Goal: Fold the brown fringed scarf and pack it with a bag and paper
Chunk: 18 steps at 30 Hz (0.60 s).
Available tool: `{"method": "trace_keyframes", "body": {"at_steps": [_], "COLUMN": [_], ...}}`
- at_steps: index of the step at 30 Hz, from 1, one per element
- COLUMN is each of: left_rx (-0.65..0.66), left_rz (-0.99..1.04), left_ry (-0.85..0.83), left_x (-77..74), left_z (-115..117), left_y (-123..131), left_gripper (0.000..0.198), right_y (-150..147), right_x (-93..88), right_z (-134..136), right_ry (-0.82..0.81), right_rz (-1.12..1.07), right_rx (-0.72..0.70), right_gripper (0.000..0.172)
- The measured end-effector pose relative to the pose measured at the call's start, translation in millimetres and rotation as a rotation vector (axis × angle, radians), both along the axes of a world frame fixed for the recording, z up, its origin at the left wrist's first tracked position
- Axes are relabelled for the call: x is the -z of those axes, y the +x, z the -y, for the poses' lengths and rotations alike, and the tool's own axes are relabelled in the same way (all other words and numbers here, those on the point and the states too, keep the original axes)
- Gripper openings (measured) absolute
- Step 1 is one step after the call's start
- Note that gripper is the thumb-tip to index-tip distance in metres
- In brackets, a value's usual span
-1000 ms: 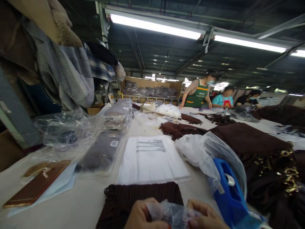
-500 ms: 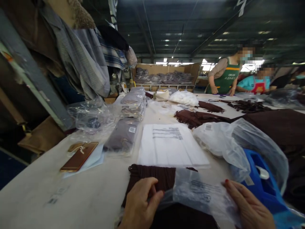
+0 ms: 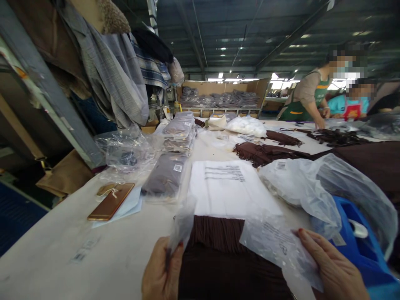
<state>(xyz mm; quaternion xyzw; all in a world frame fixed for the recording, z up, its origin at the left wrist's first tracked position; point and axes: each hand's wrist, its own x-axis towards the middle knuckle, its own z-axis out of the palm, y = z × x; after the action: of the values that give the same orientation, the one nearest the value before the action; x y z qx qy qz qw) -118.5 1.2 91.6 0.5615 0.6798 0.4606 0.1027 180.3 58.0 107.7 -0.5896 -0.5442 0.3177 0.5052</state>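
Fabric (image 3: 231, 275) lies between our left hand (image 3: 161, 266) and right hand (image 3: 333, 264), nearer the left, its brown fringe (image 3: 215, 233) pointing away. We pinch clear plastic (image 3: 271, 241) in both.

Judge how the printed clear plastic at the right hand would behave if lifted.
The printed clear plastic would probably be floppy, since it creases and bends beside the right hand. It is likely light for its size, as it looks like thin, translucent film. Its shiny surface suggests it may be somewhat slippery.
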Motion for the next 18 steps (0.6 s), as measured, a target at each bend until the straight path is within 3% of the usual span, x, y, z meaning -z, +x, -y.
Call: {"method": "trace_keyframes", "body": {"at_steps": [2,4,7,11,14,18], "left_rx": [-0.162,-0.180,-0.041,0.173,0.321,0.423], "left_rz": [0.080,0.090,0.057,-0.097,-0.281,-0.587], "left_ry": [-0.105,-0.122,0.053,0.343,0.404,0.430], "left_x": [-12.3,-17.9,-14.1,-3.3,-0.1,7.5], "left_z": [6.7,9.3,7.7,4.2,-0.7,-15.3], "left_y": [-5.4,-7.2,-8.8,-17.6,-20.3,-2.8], "left_gripper": [0.015,0.018,0.020,0.018,0.019,0.022], "right_y": [-28.7,-57.5,-86.7,-97.3,-98.5,-96.3], "right_x": [8.6,18.0,29.1,34.2,32.6,33.2], "right_z": [-1.5,-2.3,-4.0,-7.6,-9.5,-12.8], "right_ry": [-0.149,-0.204,-0.135,-0.153,-0.172,-0.172], "right_rz": [-0.141,-0.174,0.024,0.271,0.353,0.345], "right_rx": [-0.008,-0.031,-0.081,-0.117,-0.133,-0.205], "right_gripper": [0.029,0.035,0.037,0.039,0.041,0.038]}}
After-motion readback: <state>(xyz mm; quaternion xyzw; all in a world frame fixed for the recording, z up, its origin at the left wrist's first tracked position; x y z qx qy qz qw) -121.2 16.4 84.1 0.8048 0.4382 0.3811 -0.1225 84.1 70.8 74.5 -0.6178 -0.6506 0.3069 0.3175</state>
